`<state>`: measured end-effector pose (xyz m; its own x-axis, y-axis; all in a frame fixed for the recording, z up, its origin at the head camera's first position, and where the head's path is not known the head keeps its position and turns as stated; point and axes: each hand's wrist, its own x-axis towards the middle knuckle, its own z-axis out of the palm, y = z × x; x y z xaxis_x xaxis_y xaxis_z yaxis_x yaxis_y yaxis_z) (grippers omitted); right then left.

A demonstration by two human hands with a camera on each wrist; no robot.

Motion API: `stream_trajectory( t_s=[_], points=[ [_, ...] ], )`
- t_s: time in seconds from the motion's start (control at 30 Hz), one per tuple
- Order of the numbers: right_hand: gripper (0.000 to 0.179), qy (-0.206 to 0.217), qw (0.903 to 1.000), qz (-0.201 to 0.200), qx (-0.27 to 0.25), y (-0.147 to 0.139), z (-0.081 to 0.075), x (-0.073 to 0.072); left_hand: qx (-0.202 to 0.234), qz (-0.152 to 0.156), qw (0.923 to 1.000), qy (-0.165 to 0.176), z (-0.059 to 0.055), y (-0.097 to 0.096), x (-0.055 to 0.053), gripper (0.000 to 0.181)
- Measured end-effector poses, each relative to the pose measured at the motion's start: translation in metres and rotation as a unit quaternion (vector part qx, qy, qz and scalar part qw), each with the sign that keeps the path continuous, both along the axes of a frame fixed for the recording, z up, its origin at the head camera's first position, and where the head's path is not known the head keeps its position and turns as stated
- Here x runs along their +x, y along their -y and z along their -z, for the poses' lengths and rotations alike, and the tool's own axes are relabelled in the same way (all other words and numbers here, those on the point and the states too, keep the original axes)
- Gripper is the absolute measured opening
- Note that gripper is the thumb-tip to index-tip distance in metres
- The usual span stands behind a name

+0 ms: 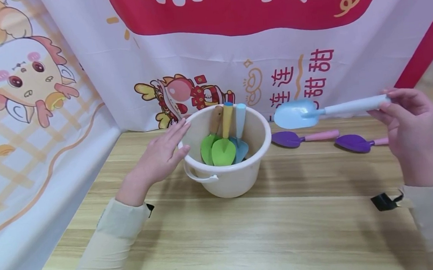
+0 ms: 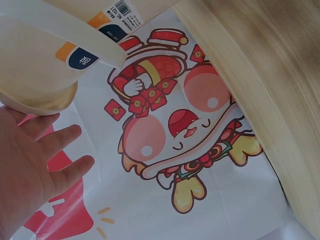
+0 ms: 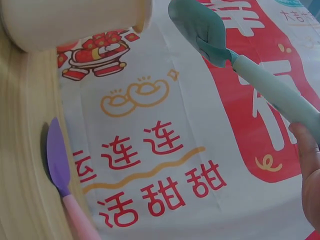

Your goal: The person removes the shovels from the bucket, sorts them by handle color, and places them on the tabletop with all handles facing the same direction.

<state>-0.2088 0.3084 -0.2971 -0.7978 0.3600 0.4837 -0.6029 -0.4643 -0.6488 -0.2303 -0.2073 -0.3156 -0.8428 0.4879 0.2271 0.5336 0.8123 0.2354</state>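
Note:
A cream plastic bucket [image 1: 235, 180] stands on the table, and my left hand [image 1: 160, 154] rests on its left rim with the fingers straight. Inside it lean two green trowels, one in front [image 1: 223, 152], and a blue trowel [image 1: 240, 122]. My right hand [image 1: 410, 124] pinches the handle end of a light blue trowel [image 1: 299, 113], raised above the table to the right of the bucket. The right wrist view shows that trowel [image 3: 270, 90] from behind, its blade pointing away from the fingers. In the left wrist view my left fingers touch the bucket rim [image 2: 45, 107].
Two purple trowels with pink handles lie on the table at the right, one near the bucket [image 1: 287, 139] and one below my right hand [image 1: 354, 143]. A printed cloth [image 1: 195, 60] hangs behind the table. The bucket's handle [image 1: 201, 177] hangs on its left front side.

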Motion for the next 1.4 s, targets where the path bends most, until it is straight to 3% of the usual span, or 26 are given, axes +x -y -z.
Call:
stream_trajectory(
  t_s=[0.27, 0.5, 1.07, 1.4],
  points=[
    [0.019, -0.001, 0.9999, -0.002, -0.017, -0.008, 0.010, -0.003, 0.000, -0.001, 1.0000, -0.002, 0.001, 0.000, 0.001, 0.064],
    [0.019, 0.027, 0.9995, 0.000, 0.019, -0.015, 0.023, -0.005, -0.004, -0.001, 1.0000, 0.001, -0.001, -0.001, 0.001, 0.066],
    [0.024, 0.099, 0.9919, -0.078, 0.017, -0.033, 0.053, -0.005, -0.002, -0.003, 1.0000, -0.001, 0.000, -0.001, 0.002, 0.064],
    [0.027, 0.066, 0.9900, -0.121, 0.031, -0.034, 0.072, -0.007, 0.001, 0.000, 1.0000, 0.001, -0.001, -0.001, 0.002, 0.064]
  ],
)
